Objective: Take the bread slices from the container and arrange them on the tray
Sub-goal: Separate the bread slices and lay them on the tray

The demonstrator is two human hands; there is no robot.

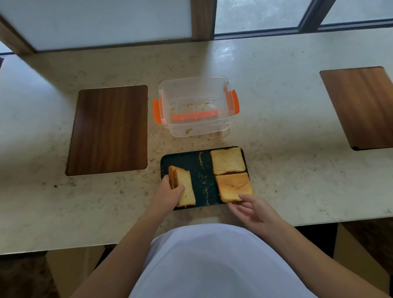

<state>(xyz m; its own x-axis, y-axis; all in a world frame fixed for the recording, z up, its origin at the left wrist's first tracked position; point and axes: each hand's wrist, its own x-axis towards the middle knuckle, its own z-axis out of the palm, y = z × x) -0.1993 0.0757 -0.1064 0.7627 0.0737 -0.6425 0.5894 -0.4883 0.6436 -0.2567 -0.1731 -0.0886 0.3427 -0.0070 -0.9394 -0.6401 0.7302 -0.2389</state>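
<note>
A dark tray [200,171] lies on the counter right in front of me, dusted with crumbs. Two bread slices lie flat on its right side: a far slice [227,160] and a near slice [234,186]. My left hand [170,192] grips a small stack of bread slices [184,186] standing on edge over the tray's left side. My right hand [248,206] is open at the tray's near right corner, fingertips touching the near slice's edge. The clear plastic container [195,106] with orange clips stands behind the tray and holds only crumbs.
A dark wooden board [108,130] is set into the counter to the left of the container, and another wooden board [368,108] lies far right. Crumbs are scattered around the container. Windows run along the counter's far edge.
</note>
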